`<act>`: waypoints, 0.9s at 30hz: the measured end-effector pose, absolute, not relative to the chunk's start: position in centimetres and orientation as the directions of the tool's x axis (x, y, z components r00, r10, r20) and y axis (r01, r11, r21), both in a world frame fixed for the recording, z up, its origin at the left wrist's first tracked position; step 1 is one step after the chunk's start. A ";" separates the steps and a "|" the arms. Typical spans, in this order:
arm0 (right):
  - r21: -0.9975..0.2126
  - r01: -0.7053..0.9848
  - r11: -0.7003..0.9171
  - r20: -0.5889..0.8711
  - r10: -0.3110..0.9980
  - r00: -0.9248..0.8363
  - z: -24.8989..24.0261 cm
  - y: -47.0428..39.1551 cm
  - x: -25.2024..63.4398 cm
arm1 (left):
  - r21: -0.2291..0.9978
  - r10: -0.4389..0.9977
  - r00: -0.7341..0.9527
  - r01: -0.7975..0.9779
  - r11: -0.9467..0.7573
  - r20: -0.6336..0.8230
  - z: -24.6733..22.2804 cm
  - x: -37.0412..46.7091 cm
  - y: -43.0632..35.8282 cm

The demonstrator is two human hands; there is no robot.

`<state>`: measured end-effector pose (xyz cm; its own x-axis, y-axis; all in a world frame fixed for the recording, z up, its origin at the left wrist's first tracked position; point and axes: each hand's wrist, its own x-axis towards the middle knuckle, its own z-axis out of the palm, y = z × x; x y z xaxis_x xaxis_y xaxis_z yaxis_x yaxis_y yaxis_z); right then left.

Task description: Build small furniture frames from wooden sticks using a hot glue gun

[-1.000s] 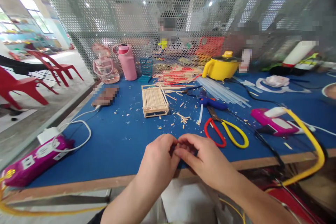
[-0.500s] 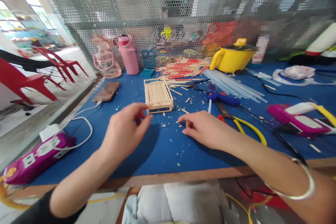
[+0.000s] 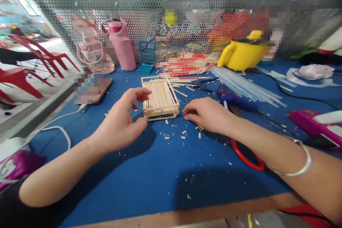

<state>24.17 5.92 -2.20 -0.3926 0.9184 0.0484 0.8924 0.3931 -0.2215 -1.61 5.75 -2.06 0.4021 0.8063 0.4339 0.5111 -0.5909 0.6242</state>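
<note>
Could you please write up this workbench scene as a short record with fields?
left hand: open, at the left side of the stick tray; contact unclear
right hand: fingers curled, near the tray's front right corner; any small piece held is hidden
tray: pale sticks laid side by side, with a raised stick rim
behind tray: loose red-marked sticks
right of tray: blue glue gun, translucent sticks, yellow pot
back left: pink bottle
surface: blue tabletop, scattered with wood scraps

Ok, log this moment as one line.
left hand: open at stick frame, contact unclear | right hand: curled beside it | blue glue gun: on table
</note>
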 end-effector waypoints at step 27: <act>-0.810 -0.268 -0.521 -0.451 0.846 -0.284 -1.1 0.6 17.5 | 0.400 0.586 0.383 0.464 -0.790 0.714 -2.8 0.4 1.6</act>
